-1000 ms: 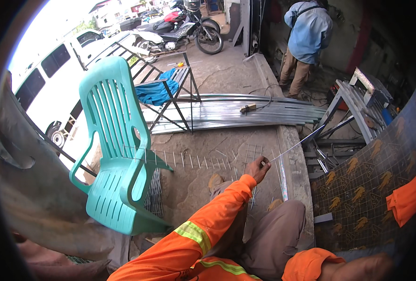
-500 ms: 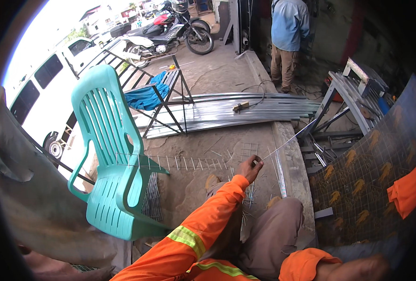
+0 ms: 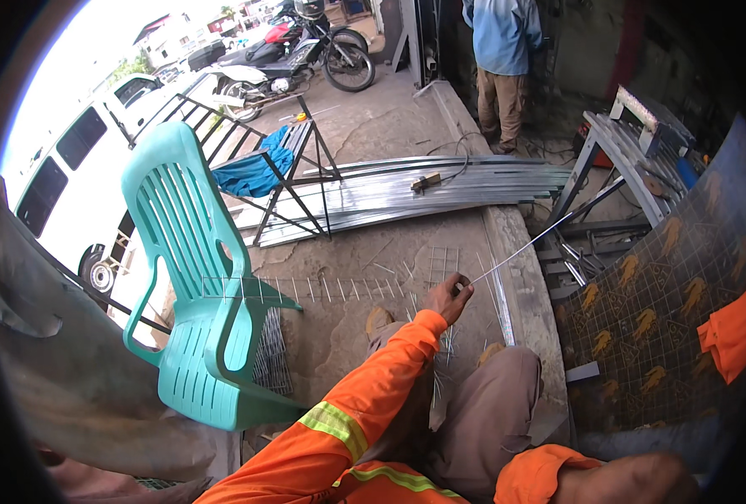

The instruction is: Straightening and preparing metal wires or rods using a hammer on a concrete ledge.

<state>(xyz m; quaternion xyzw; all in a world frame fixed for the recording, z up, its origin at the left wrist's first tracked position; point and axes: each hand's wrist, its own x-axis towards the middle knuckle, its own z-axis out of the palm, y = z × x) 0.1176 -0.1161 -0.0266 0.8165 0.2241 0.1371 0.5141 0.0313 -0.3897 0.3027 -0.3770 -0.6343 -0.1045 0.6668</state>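
Observation:
My left hand [image 3: 449, 298], at the end of an orange sleeve, is closed in a pinch at the near end of a thin metal rod [image 3: 520, 252]. The rod slants up to the right over a concrete ledge. Below the hand, loose cut wires [image 3: 444, 344] lie scattered by my feet. A small wire grid [image 3: 444, 260] is on the ground just beyond it. To the left stretches a ladder-like wire strip [image 3: 331, 290], reaching the green chair. My right hand [image 3: 642, 480] is at the dark lower right rim, its fingers hidden.
A green plastic chair [image 3: 192, 336] stands at left, a black metal frame with blue cloth [image 3: 260, 172] behind it. Long metal profiles [image 3: 390, 193] lie across the ground. At right are a metal workbench [image 3: 625, 160] and a patterned dark panel [image 3: 642, 328]. A person [image 3: 503, 67] stands farther back.
The view has shifted slightly, so the surroundings sit a little higher and farther left. My left hand still pinches the rod, in nearly the same place.

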